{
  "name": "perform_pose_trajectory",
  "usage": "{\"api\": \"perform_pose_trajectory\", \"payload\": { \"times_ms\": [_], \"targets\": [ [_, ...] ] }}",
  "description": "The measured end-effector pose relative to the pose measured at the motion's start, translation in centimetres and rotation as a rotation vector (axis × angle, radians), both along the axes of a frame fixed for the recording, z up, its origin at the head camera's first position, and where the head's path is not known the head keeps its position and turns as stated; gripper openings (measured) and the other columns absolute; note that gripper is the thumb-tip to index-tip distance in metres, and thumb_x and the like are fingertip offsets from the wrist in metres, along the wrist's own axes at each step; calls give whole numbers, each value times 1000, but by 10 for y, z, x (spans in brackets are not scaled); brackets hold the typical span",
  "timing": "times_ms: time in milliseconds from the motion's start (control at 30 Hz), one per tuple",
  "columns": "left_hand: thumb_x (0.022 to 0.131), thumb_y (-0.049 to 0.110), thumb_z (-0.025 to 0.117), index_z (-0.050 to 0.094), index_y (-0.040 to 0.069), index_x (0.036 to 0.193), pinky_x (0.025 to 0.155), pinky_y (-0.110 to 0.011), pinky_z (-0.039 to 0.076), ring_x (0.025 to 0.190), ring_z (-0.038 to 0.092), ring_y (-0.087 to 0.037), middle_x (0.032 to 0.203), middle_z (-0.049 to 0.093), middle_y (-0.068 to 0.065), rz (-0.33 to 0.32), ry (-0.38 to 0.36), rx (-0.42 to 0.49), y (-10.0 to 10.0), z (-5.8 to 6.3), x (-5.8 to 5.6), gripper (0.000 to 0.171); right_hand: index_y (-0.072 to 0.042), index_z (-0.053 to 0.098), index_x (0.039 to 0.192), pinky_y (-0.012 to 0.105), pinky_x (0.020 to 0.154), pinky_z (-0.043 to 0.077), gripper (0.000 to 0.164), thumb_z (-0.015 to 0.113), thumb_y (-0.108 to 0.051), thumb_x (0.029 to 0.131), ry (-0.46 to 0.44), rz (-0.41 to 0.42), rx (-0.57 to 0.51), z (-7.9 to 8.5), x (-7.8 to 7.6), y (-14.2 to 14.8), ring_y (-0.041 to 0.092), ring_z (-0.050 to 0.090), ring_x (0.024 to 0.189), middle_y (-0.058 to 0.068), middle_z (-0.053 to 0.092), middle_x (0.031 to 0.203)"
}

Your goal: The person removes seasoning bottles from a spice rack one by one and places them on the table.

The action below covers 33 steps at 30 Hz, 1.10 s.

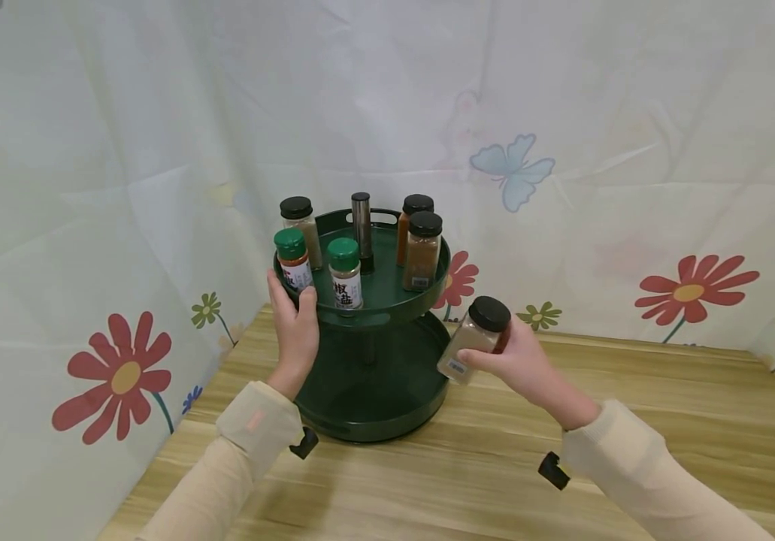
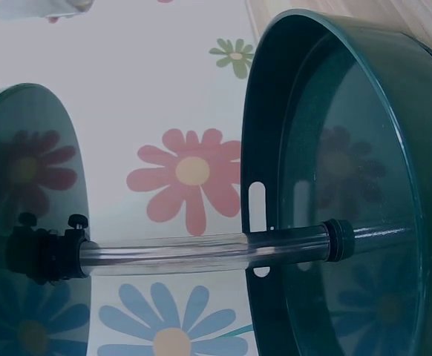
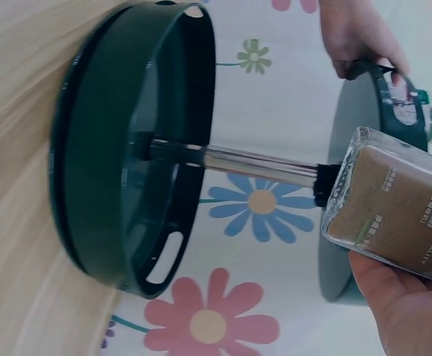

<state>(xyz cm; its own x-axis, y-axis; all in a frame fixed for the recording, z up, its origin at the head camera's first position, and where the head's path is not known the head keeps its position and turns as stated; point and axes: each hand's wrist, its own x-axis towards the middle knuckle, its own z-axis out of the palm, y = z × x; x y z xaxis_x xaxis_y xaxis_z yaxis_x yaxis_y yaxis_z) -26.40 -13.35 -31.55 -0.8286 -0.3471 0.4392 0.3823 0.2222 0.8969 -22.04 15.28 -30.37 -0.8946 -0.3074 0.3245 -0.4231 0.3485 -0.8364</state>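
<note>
My right hand holds a clear spice jar with a black lid and brownish powder, tilted in the air just right of a green two-tier rack. Printed lettering shows on the jar in the right wrist view. The left hand grips the left rim of the upper tray, thumb over the edge beside a green-capped seasoning bottle. Another green-capped bottle stands at the tray's front. One black-lidded jar stands behind at left; two more, a front jar and a rear jar, are at right.
A metal post rises through the upper tray, and its lower section joins both tiers. The lower tray rests on a wood-grain table. A flowered cloth hangs behind and at the sides.
</note>
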Motion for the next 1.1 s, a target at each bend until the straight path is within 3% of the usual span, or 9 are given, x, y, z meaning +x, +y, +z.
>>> {"api": "perform_pose_trajectory", "payload": {
  "times_ms": [233,500,867,1100],
  "targets": [
    [91,33,39,-4,14,145,110,-44,6,136,3,-15,152,-1,-4,-1,0,-6,0,0,1,71,2,43,117,33,68,52,49,68,-9,76,7,39,-15,-19,-3,5,23,58,83,18,56,101],
    [91,33,39,-4,14,145,110,-44,5,136,2,-16,152,-2,-4,2,-11,-7,0,1,1,71,1,49,110,35,63,50,45,71,-13,74,-6,32,68,-35,-5,11,20,56,75,14,59,93],
    [92,33,39,-4,15,145,110,-44,6,136,3,-16,152,-2,-3,-3,-11,-3,-1,1,2,70,-1,49,109,30,53,43,45,72,-15,73,-44,65,99,-51,-8,16,18,49,64,10,57,86],
    [92,33,39,-4,15,145,110,-44,5,136,2,-16,152,-2,-3,-3,-11,-6,0,1,3,71,-1,50,108,31,57,46,46,73,-15,71,-62,88,112,-64,-11,18,18,53,69,10,60,88]
  ]
}}
